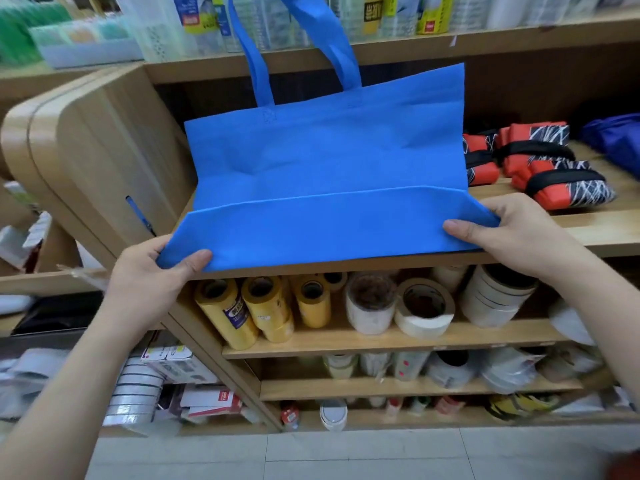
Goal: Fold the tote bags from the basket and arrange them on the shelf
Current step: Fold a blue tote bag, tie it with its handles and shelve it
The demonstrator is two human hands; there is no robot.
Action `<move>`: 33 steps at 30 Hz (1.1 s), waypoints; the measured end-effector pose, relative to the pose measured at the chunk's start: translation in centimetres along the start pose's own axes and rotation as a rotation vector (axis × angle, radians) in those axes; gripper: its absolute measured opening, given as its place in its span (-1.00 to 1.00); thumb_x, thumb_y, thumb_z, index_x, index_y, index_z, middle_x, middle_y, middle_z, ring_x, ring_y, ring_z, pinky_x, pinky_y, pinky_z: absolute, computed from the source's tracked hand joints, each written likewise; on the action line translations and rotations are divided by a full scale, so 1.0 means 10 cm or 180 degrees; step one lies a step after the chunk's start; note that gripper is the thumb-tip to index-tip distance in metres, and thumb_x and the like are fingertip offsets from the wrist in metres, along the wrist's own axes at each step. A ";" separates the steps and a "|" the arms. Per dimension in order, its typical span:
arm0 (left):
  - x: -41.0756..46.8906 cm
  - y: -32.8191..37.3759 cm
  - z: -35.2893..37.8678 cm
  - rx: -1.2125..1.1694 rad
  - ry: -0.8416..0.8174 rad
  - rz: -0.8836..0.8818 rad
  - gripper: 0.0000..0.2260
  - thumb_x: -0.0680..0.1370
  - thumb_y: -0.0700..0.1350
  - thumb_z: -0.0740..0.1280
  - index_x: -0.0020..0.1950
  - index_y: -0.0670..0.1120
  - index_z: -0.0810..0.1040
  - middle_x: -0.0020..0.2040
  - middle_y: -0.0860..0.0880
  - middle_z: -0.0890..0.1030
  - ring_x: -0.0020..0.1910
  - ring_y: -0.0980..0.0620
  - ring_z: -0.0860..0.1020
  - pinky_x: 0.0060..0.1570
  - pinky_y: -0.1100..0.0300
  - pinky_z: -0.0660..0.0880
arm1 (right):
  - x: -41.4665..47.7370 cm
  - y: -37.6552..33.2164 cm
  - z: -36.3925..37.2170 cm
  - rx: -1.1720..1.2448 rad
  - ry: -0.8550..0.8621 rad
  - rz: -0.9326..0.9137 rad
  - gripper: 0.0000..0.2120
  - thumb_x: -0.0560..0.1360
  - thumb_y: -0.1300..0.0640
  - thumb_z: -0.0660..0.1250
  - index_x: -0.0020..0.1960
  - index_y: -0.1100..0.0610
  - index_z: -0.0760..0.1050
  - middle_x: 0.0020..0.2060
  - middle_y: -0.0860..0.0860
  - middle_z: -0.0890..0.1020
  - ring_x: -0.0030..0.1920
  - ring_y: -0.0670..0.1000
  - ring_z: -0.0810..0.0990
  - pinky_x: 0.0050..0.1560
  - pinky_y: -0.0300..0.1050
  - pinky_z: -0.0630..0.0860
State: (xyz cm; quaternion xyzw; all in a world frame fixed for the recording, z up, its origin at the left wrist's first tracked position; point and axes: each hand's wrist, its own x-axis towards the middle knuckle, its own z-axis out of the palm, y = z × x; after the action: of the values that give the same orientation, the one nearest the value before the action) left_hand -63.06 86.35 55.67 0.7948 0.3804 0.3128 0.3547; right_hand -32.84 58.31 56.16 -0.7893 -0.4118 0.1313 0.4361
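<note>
Fabric of a blue non-woven tote bag [325, 161] spreads across the wooden shelf [595, 230] in front of you, mouth end toward the back. Its two handles [332, 46] stand up in front of the shelf above. A straight crease runs across the bag near its bottom, and the strip on your side of that crease reaches out to the shelf's front edge.

Your left hand [152, 275] grips the near left corner, with the thumb [194, 259] lying flat on top of the fabric and the fingers curled underneath. Your right hand [512, 233] grips the near right corner the same way, thumb [460, 228] on top and fingers below. Both corners are lifted a little off the board.

On the same shelf, just right of the bag, lie folded red-and-black patterned bags [540, 168] bound with black straps, and beyond them a dark blue bundle [613, 133]. The shelf below holds yellow tape rolls [263, 306] on the left and white tape rolls [422, 310] to their right.
</note>
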 end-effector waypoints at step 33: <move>0.19 -0.31 -0.08 0.2060 -0.0739 0.1470 -0.46 0.43 -0.32 0.48 0.39 -0.08 0.50 0.36 0.05 0.48 0.38 -0.01 0.44 0.35 0.10 0.31 | 0.09 0.23 0.03 -0.2086 -0.0262 -0.0970 -0.42 0.30 -0.24 0.47 0.27 -0.09 0.52 0.24 -0.21 0.53 0.12 -0.06 0.41 0.06 0.06 0.51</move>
State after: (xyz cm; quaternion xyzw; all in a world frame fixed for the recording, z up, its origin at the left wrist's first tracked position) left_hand -63.88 89.57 54.00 0.9597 0.2283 0.1567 0.0475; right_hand -31.24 58.51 54.30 -0.8108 -0.5621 -0.0425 0.1576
